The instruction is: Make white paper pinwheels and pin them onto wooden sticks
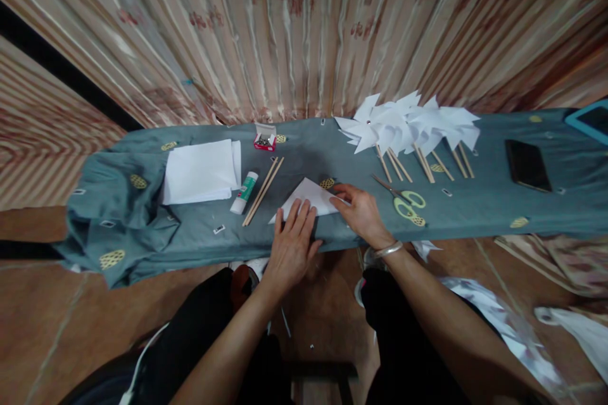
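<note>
A white sheet of paper folded into a triangle (311, 193) lies near the table's front edge, its peak pointing away from me. My left hand (292, 243) rests flat on its left part, fingers stretched out. At the right corner, my right hand (361, 214) has its thumb and fingers closed on the paper's edge. To the right are scissors (405, 201) with pale green handles. Left of the paper lie a few thin wooden sticks (263, 193) and a green-and-white glue stick (244, 193).
A stack of white paper (202, 171) lies at left. Behind is a small red box (265, 138) of metal pins. Several paper pinwheels (408, 120) on sticks lie at the back right. Further right are a dark phone (528, 165) and a blue-edged device (591, 121). A curtain (294, 31) hangs behind.
</note>
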A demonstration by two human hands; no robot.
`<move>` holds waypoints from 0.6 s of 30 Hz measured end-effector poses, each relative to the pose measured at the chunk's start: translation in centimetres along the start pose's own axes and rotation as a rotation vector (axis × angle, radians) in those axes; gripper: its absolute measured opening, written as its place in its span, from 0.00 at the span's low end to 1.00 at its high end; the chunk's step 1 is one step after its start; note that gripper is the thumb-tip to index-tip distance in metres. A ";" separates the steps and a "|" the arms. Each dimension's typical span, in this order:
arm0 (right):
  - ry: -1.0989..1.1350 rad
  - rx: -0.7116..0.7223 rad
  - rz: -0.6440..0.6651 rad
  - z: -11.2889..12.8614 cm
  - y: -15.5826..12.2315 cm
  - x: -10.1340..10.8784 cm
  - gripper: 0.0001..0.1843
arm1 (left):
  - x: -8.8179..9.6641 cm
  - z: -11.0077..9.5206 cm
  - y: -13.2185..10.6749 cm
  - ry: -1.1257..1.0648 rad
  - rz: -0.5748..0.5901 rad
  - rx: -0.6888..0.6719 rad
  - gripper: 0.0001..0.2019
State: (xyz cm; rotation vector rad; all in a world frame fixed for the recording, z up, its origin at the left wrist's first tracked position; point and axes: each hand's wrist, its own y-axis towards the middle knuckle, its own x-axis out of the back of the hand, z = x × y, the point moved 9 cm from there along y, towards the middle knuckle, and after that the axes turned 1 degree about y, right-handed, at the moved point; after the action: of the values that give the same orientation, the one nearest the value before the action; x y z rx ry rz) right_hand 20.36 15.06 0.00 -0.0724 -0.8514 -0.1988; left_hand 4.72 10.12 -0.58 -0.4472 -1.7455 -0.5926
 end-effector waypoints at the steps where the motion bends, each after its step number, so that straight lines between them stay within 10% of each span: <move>1: -0.008 -0.001 -0.002 0.0 0.0 0.0 0.16 | 0.0 0.0 0.0 0.000 0.004 0.002 0.29; 18: -0.051 -0.001 0.017 0.1 0.2 -0.2 0.16 | -0.2 0.2 0.2 0.011 0.043 0.031 0.30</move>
State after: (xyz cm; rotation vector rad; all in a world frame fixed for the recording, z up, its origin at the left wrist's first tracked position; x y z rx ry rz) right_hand 20.23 15.33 -0.13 -0.0864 -0.9010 -0.1819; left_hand 4.78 10.38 -0.79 -0.4575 -1.7283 -0.5354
